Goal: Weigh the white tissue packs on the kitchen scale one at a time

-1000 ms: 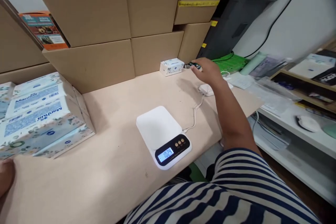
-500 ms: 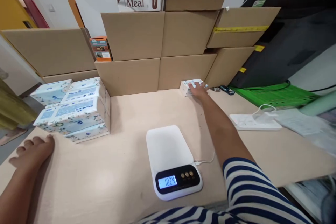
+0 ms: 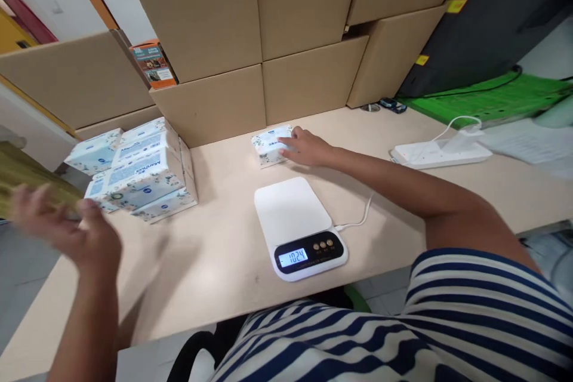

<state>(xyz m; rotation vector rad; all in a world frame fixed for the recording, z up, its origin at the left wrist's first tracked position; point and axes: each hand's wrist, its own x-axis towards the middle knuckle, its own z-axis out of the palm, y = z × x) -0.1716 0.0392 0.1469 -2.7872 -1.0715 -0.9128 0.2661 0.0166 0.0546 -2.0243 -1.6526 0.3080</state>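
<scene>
My right hand point(image 3: 308, 147) reaches across the pale table point(image 3: 215, 262) and grips a small white tissue pack point(image 3: 270, 145) lying just behind the white kitchen scale point(image 3: 290, 212). The scale's platform carries nothing and its lit display point(image 3: 292, 257) reads 1024. Over the table's left part my left hand point(image 3: 67, 228) is raised and blurred, with its fingers spread and nothing in it. It hovers in front of a stack of tissue packs point(image 3: 143, 174), not touching them.
Stacked cardboard boxes point(image 3: 215, 42) wall off the back of the table. A white power strip point(image 3: 441, 153) with a cable lies at the right, beside a green mat point(image 3: 483, 91) and papers. Small dark items point(image 3: 388, 105) sit by the boxes.
My right hand has pulled the small tissue pack from the foot of the boxes to just behind the scale. My left hand has lifted off the table.
</scene>
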